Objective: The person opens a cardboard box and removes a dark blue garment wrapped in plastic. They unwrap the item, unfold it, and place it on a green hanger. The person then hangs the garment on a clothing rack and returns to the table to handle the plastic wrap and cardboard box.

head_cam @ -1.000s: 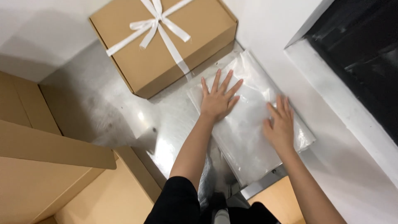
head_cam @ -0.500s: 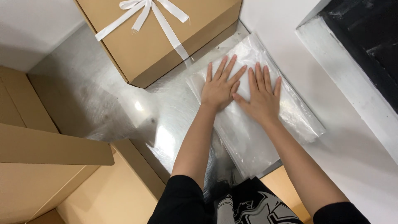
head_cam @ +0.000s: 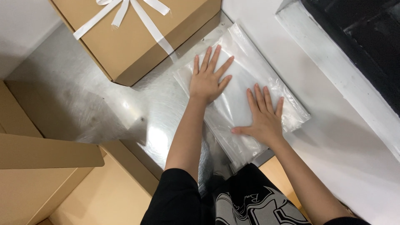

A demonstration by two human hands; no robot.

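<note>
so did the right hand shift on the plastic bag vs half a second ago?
Yes. The right hand slid down the clear plastic bag toward the person, away from the left hand, which lies nearer the cardboard box.

Clear, glossy plastic bag on a brushed silver desk. Beside the bag: tan cardboard box tied with white ribbon. Sleeves black; shirt black with white print.

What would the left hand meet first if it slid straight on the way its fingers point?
Probably the cardboard gift box: the left hand lies flat on the clear plastic bag, fingers aimed at the box's near corner.
</note>
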